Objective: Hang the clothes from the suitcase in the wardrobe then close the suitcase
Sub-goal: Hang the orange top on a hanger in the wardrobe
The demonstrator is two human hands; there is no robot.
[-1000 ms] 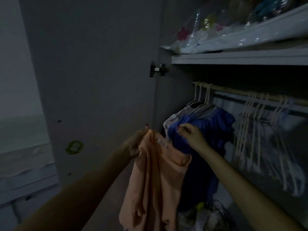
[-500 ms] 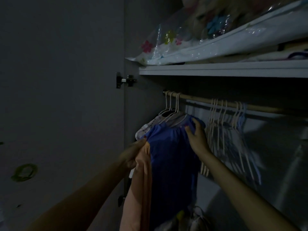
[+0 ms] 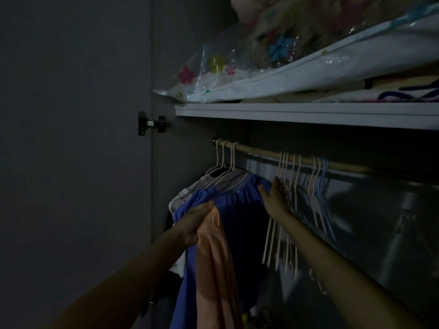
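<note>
Dim wardrobe (image 3: 213,143) was what I was facing, door swung wide on my left and a shelf (image 3: 308,115) overhead with one big flowery plastic bedding bag (image 3: 261,74) slumped on it. Under the shelf ran the single wooden rail (image 3: 259,153), going left to right and a bit away from me. At its left end hung three hangers already carrying clothes, the front one a blue dress (image 3: 240,210), with a pale patterned thing (image 3: 183,195) behind it. Further right was a bunch of empty hangers (image 3: 294,186), roughly eight I'd say, too tangled and dark to count properly. My left hand (image 3: 194,224) was closed tight round the bunched top of the peach garment (image 3: 213,257), which drooped straight down in front of the blue dress, long axis vertical. My right hand (image 3: 273,198) was open, fingers spread flat, thumb side against the dress's shoulder and the back of it touching the nearest empty hangers. So the free hangers sat up and to the right of the peach thing, and my right hand was by far the closer one to them. My guess is the next bit meant unhooking one with that hand. Suitcase wasn't in view at all.
</note>
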